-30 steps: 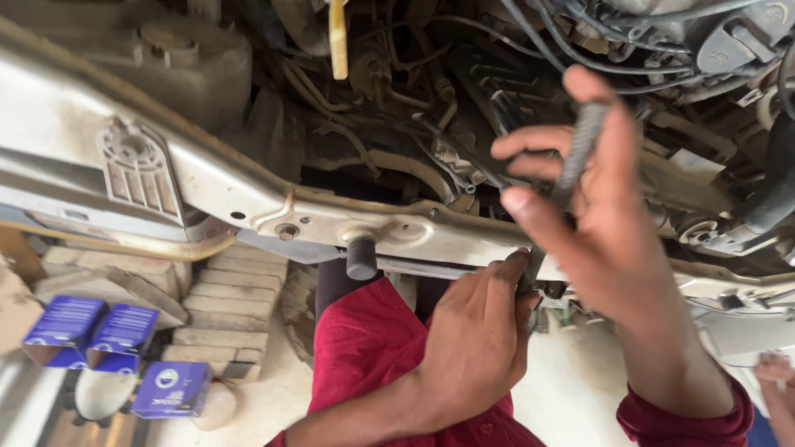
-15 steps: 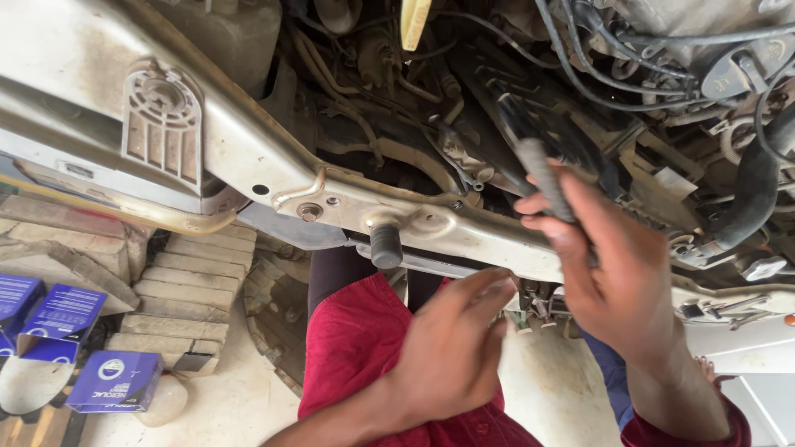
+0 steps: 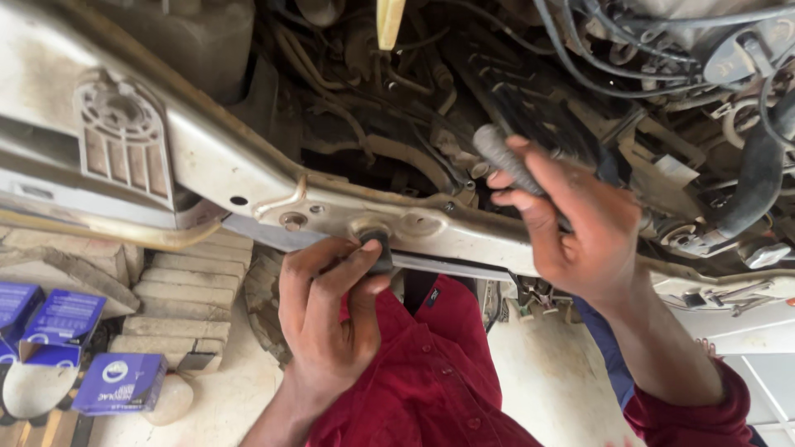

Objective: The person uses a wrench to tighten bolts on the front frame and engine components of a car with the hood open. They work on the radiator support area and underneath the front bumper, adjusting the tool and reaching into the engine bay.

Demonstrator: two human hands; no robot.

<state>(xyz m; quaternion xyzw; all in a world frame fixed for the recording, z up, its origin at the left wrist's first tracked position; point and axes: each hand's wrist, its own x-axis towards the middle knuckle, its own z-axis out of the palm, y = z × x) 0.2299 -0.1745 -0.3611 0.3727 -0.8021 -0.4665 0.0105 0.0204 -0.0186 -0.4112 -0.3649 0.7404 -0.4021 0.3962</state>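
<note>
Left hand (image 3: 327,319) is pinching a small black rubber stopper (image 3: 379,248) against the underside of the pale metal crossmember (image 3: 248,178). Right hand (image 3: 580,228) is gripping a grey tool handle (image 3: 507,157) (working end hidden) among the engine hoses (image 3: 629,74).

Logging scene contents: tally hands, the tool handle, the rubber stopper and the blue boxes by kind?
Hands: 2, left hand and right hand
Grey tool handle: 1
Black rubber stopper: 1
Blue boxes: 3 ()
Total: 7
</note>
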